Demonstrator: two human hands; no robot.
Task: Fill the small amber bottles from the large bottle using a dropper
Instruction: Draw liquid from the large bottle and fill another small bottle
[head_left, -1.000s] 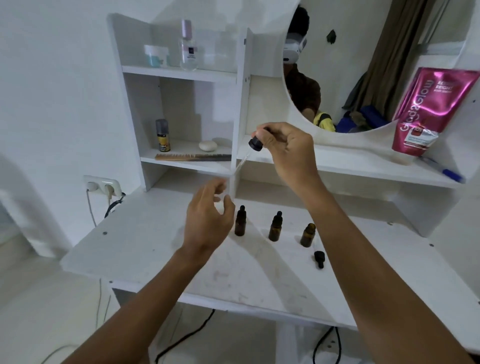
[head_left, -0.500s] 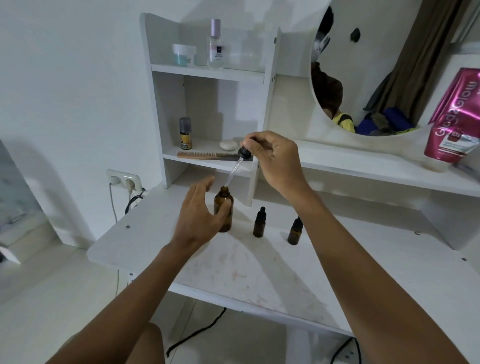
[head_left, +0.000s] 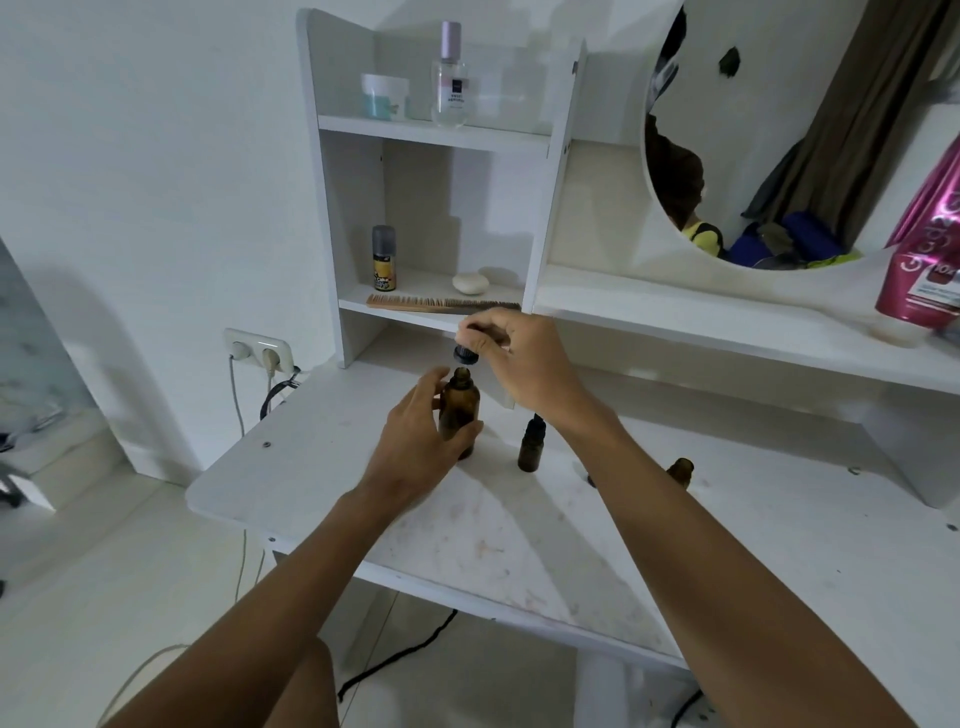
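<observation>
left hand (head_left: 413, 441) curled round large bottle (head_left: 460, 408), right hand (head_left: 527, 364) pinch-tight on dropper (head_left: 465, 354) above

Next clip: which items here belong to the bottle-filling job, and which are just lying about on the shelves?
In the job:
large amber bottle, held by the left hand
dropper, pinched by the right hand
capped small bottle
uncapped small bottle, partly behind the right forearm

Lying about:
comb
soap
spray can
perfume bottle
jar
pink pouch
</observation>
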